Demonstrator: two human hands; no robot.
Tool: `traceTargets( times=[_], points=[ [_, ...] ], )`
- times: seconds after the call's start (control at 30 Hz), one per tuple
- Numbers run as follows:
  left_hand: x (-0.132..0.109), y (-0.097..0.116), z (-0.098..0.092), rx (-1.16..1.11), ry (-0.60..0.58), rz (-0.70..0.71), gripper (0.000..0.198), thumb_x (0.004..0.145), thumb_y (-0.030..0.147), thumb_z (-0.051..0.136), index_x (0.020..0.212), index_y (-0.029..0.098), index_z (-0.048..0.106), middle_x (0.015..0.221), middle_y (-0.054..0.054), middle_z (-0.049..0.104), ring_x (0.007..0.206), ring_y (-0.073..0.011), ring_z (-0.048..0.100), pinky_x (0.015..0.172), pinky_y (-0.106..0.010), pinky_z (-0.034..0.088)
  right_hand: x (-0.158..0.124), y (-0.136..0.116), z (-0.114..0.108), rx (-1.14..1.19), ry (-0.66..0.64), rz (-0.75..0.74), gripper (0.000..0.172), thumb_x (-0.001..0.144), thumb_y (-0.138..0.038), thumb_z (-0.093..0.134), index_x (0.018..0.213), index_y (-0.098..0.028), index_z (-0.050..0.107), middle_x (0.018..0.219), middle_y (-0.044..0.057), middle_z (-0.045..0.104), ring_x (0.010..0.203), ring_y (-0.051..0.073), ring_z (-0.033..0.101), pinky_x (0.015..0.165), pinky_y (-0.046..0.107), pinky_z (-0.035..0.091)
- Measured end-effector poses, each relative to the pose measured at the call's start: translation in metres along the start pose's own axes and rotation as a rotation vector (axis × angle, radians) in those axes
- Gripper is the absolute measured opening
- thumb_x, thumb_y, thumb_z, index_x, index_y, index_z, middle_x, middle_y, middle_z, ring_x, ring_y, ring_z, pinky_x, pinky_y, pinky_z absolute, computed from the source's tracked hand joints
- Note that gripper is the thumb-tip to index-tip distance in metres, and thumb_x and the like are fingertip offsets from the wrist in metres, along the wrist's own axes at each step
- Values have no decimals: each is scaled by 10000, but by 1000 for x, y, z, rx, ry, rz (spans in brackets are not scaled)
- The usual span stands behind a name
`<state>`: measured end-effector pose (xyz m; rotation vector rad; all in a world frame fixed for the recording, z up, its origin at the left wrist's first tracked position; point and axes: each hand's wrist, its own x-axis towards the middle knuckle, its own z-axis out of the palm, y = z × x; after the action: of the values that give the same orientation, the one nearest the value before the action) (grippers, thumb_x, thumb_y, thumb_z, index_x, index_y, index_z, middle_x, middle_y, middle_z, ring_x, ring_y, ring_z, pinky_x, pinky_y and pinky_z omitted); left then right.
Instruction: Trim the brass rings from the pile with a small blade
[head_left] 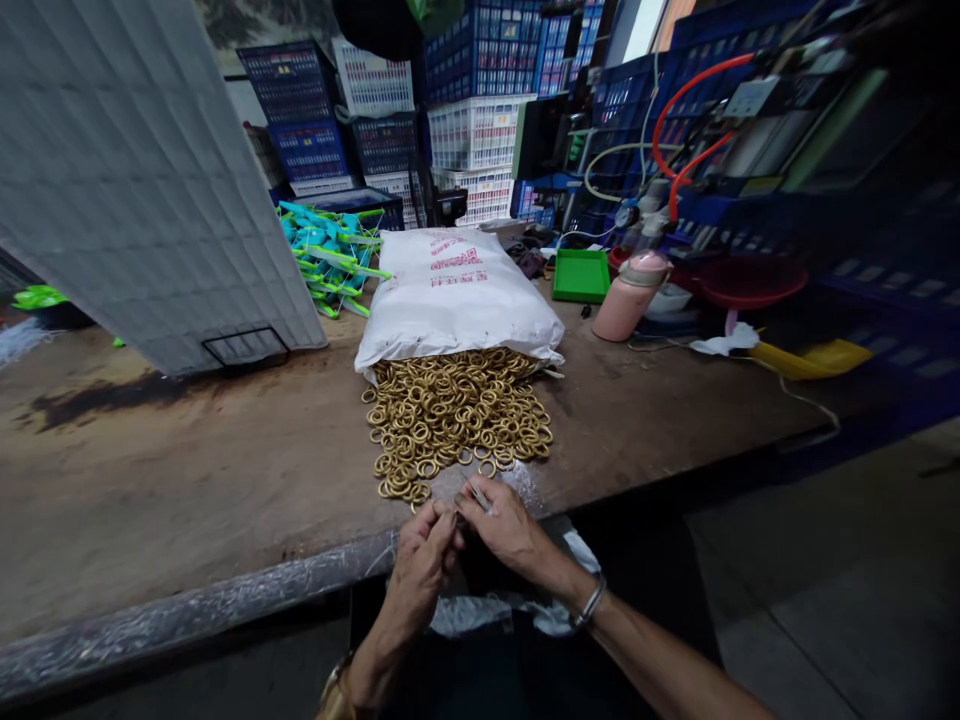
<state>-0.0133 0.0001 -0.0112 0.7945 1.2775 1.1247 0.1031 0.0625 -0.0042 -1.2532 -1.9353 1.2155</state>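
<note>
A pile of brass rings (457, 415) spills from an open white sack (457, 290) onto the worn wooden bench (187, 480). Just in front of the pile, at the bench's near edge, my left hand (424, 560) and my right hand (506, 525) meet. Both are pinched closed. The right hand holds a small thin metal piece between its fingers. The left hand pinches something small that I cannot make out. A clear plastic bag (517, 605) lies under and below the hands.
A large grey ribbed panel (142, 180) leans at the left. Teal and green plastic parts (330, 255) lie behind it. A green tray (581, 275), a pink bottle (630, 295), a red basin (750, 280), hoses and stacked crates (480, 130) fill the back.
</note>
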Motion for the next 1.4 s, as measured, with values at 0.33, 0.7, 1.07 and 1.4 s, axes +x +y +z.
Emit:
traceTargets(
  times=[0.33, 0.7, 1.07, 1.4],
  points=[
    [-1, -3, -1, -125, 23, -42, 316, 752, 477, 515, 675, 179, 448, 494, 82, 376, 372, -33, 239, 368, -156, 162, 2, 1, 2, 89, -50, 0, 187, 807, -297, 400, 674, -178, 458, 584, -49, 443, 556, 90, 405, 538, 204, 309],
    [2, 4, 0, -58, 107, 16, 340, 719, 510, 533, 716, 182, 446, 548, 68, 432, 398, -39, 302, 378, -157, 216, -10, 13, 1, -420, -117, -180, 195, 656, -71, 391, 773, -193, 488, 633, -14, 511, 588, 121, 436, 560, 234, 252],
    [6, -6, -2, -26, 119, 123, 301, 743, 469, 521, 718, 177, 449, 556, 57, 462, 419, -46, 315, 410, -170, 247, -12, 5, 2, -575, -146, -148, 247, 674, -70, 379, 870, -170, 489, 701, 21, 572, 621, 140, 490, 567, 246, 252],
    [-16, 15, 4, -193, 53, 6, 313, 709, 468, 582, 663, 172, 492, 526, 49, 482, 383, -34, 283, 370, -158, 205, 2, 18, -17, -670, -73, -68, 226, 730, -109, 388, 940, -145, 462, 730, 44, 594, 651, 155, 523, 567, 251, 268]
  ],
)
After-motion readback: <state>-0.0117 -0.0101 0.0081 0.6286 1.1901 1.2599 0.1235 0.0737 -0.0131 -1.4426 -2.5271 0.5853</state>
